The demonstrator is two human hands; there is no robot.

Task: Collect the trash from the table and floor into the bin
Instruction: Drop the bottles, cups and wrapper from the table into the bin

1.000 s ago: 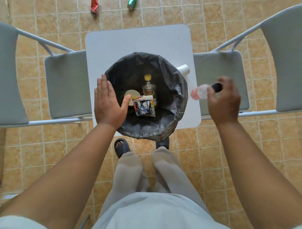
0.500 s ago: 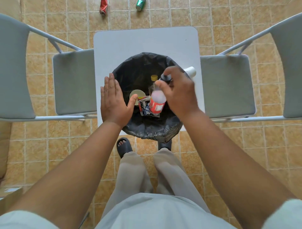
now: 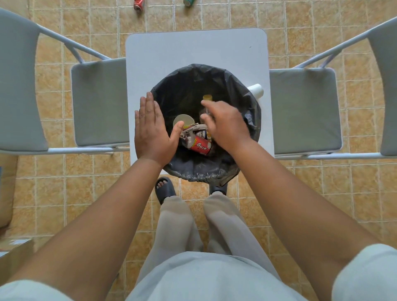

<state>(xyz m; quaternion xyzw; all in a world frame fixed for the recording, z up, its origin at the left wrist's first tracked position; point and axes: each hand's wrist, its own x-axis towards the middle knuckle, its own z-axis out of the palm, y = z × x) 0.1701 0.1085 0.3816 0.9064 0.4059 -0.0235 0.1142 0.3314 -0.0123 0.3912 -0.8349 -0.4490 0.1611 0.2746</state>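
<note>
Now the red-labelled bottle [image 3: 200,146] is seen lying in the bin [image 3: 249,111], both hands released, left hand [image 3: 150,131] flat at the rim, right hand [image 3: 227,126] empty above; the counter-edge bin could be tipped if nudged.

The floor [image 3: 300,25] is tiled in mottled orange-tan squares with pale grout. The table [image 3: 193,49] is white, and the bin [image 3: 247,107] is lined in dark grey plastic. A red label with yellow trim is seen on the bottle [image 3: 200,146] inside. Both chairs [image 3: 98,103] are padded in grey on white frames. A red can [image 3: 138,4] and a green can [image 3: 189,2] are seen far off.
</note>
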